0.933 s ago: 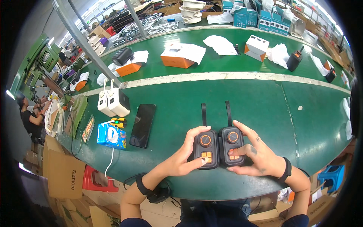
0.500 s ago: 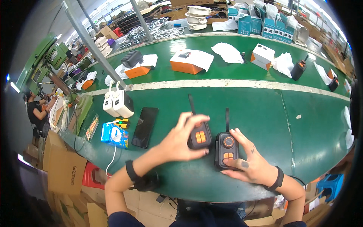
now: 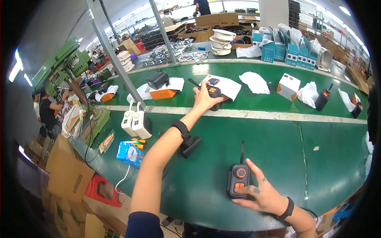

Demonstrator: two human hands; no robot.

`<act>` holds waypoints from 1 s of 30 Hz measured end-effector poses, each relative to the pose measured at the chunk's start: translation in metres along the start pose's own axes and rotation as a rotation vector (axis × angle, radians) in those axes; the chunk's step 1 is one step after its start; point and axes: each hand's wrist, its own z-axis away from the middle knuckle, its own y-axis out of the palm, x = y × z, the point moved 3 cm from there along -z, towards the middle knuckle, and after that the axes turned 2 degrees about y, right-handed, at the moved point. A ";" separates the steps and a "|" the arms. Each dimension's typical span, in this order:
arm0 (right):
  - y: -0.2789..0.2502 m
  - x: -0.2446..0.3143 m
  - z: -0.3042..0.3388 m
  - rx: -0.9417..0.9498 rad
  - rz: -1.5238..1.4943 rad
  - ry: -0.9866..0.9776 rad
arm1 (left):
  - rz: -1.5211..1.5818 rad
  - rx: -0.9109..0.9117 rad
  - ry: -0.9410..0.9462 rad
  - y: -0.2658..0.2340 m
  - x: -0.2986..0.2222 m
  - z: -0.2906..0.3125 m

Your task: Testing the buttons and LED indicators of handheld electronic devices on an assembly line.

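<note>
Clasped in the left hand (image 3: 203,98), the black 1st unit (image 3: 214,91) is out over the far belt (image 3: 262,102), at the left end of a white-and-orange box (image 3: 230,88); I cannot tell whether unit and box touch. Its orange buttons show. The right hand (image 3: 264,196) pinches the 2nd unit (image 3: 239,178), also black, on the near table (image 3: 270,154), well apart from the 1st: 1 digit lies on its orange buttons, another reaches along its right edge and a 3rd shows at its lower corner. Its black strap (image 3: 242,152) points away from the person. Each wrist wears a black band (image 3: 285,209), and a dark block (image 3: 190,147) shows just beside the left band. Left of that arm, 2 white units (image 3: 141,126) stand side by side, with a blue box (image 3: 130,154) and a white cable (image 3: 122,179) nearer the person. A pale rail (image 3: 254,113) runs between table and belt. Along the belt, a black speaker (image 3: 158,79) sits on another orange box (image 3: 163,93) to the left; to the right are a white carton (image 3: 288,85), a crumpled bag (image 3: 307,94) and an upright black unit (image 3: 323,99). Teal boxes (image 3: 291,53) stand behind.
</note>
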 end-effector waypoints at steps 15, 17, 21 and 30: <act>0.002 -0.010 -0.005 -0.001 -0.070 0.138 | 0.025 -0.150 0.236 -0.097 0.089 -0.091; 0.001 -0.011 -0.007 0.010 -0.060 0.161 | -0.208 -0.153 0.296 -0.105 0.096 -0.097; 0.003 -0.012 -0.010 -0.029 -0.080 0.144 | -0.666 -0.064 0.045 -0.124 0.137 -0.107; 0.007 -0.016 -0.012 0.028 -0.069 0.141 | -0.761 -0.132 -0.122 -0.135 0.155 -0.115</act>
